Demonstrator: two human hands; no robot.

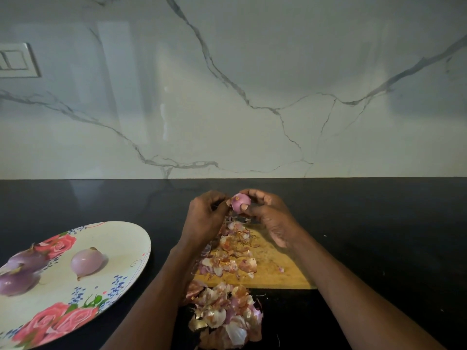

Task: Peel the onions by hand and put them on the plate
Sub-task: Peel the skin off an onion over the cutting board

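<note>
Right hand [267, 213] clamped on onion [240, 202], left hand [206, 213] pinching its skin, three peeled onions [87, 262] on plate [121, 238], peels [227, 251] on cutting board [275, 263]

We have single view only: head-worn wide-angle camera, looking forward and down. Black worktop [75, 198] fills lower half, marble wall [252, 84] upper half. Forearms enter from bottom edge, near lens. We see straight lines bow toward frame edges.

left hand [206, 218], right hand [271, 218], fingers [249, 192] curled
</note>
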